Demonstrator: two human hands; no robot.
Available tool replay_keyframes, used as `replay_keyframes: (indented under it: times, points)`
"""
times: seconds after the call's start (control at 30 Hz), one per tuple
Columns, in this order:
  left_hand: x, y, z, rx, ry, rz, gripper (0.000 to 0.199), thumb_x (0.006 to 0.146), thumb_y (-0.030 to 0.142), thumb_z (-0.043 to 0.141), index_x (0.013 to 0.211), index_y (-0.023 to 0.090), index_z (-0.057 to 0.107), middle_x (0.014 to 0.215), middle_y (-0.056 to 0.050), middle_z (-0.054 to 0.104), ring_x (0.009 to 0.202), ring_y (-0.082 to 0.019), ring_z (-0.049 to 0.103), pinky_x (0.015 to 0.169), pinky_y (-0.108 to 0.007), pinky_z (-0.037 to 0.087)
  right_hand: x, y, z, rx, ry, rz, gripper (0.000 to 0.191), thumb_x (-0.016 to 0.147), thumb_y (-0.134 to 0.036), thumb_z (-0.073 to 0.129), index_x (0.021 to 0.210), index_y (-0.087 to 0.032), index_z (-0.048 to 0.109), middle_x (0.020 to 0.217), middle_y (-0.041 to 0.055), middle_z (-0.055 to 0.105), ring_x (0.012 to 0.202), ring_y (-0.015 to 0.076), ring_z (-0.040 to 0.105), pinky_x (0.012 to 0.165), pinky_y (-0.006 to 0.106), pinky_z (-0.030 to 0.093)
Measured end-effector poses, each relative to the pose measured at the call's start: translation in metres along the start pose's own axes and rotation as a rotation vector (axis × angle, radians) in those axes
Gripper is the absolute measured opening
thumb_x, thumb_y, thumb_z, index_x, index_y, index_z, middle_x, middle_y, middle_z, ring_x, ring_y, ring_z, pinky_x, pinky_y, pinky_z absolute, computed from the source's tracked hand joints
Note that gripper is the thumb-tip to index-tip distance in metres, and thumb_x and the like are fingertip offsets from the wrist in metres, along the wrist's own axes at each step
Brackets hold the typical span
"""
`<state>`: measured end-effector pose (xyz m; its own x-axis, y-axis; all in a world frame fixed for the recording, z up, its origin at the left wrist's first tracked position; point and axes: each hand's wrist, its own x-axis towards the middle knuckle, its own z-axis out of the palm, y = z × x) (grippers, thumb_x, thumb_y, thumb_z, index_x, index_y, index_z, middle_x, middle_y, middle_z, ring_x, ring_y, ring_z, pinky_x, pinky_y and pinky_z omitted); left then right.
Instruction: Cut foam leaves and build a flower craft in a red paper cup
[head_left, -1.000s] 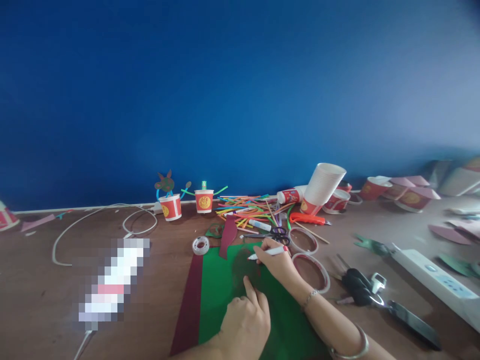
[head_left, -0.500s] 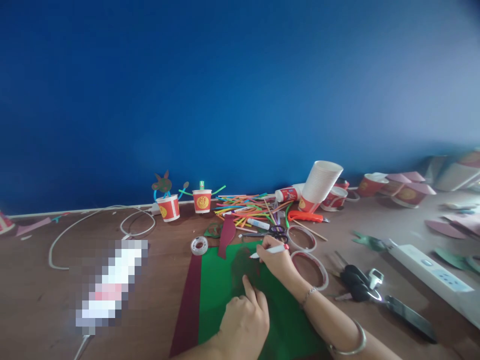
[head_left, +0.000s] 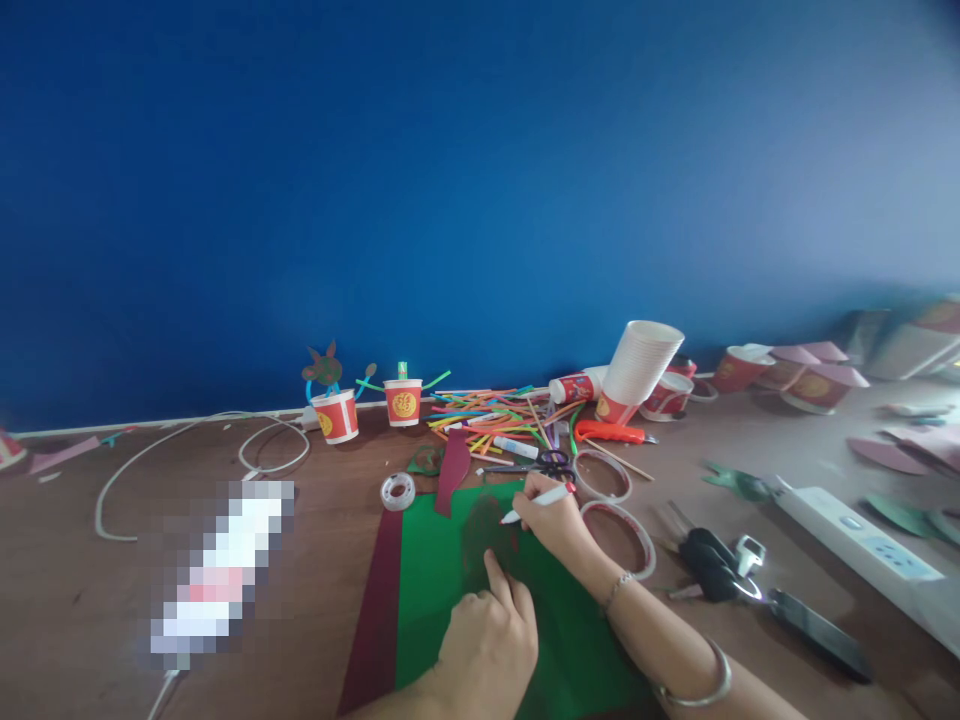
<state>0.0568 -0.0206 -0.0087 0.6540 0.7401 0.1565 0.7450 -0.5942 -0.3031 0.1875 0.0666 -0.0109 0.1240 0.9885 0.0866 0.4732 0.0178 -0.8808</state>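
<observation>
In front of me lies a sheet of green paper (head_left: 429, 590) over a maroon sheet (head_left: 369, 620). My left hand (head_left: 491, 630) rests on the green sheet; its index finger points forward while the others curl. That fingertip presses beside a dark patch (head_left: 481, 530), whose nature I cannot make out. My right hand (head_left: 551, 520) grips a white marker (head_left: 536, 503) with red ends, its tip low over the green sheet. Dark red marks show just below the tip. A cut maroon paper strip (head_left: 453, 470) overlaps the sheet's top edge.
Behind the paper lie scissors (head_left: 555, 463), a glue stick (head_left: 516, 448) and coloured sticks (head_left: 480, 412). Tape rolls (head_left: 397, 491) flank the sheet. Stacked paper cups (head_left: 643, 362) lean near an orange cutter (head_left: 611, 432). Keys (head_left: 709, 562) and a power strip (head_left: 862, 535) lie right.
The marker has tilted slightly and its tip sits a little lower in my right hand. My left hand stays in place on the paper.
</observation>
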Motion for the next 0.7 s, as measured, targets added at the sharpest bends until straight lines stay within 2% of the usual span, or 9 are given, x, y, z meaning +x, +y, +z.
replay_keyframes:
  times: [0.27, 0.5, 0.7]
  points:
    - [0.0009, 0.0017, 0.0014, -0.003, 0.002, -0.012, 0.032, 0.071, 0.004, 0.051, 0.101, 0.002, 0.062, 0.103, -0.032, 0.06, 0.046, -0.015, 0.061, 0.038, -0.022, 0.048, -0.0017, -0.0042, -0.0003, -0.024, -0.029, 0.02, 0.02, 0.066, -0.022, 0.049, 0.049, -0.02, 0.039, 0.04, -0.0045, 0.049, 0.038, 0.0081, 0.041, 0.039, 0.019, 0.031]
    - [0.0006, 0.0025, 0.0037, -0.007, 0.04, -0.027, 0.03, 0.07, 0.005, 0.052, 0.097, 0.002, 0.063, 0.099, -0.031, 0.062, 0.044, -0.015, 0.06, 0.037, -0.022, 0.047, -0.0015, 0.0012, 0.0018, 0.048, -0.062, 0.027, 0.023, 0.071, -0.028, 0.053, 0.052, -0.021, 0.041, 0.042, -0.0035, 0.053, 0.037, 0.0098, 0.047, 0.036, 0.019, 0.032]
    - [0.0006, 0.0015, 0.0031, -0.004, 0.047, -0.003, 0.031, 0.071, 0.007, 0.052, 0.099, 0.001, 0.063, 0.099, -0.032, 0.062, 0.045, -0.015, 0.06, 0.038, -0.022, 0.047, -0.0047, -0.0022, 0.0029, 0.288, -0.048, -0.033, 0.027, 0.078, -0.037, 0.05, 0.058, -0.02, 0.043, 0.045, -0.0034, 0.052, 0.041, 0.0097, 0.048, 0.039, 0.019, 0.037]
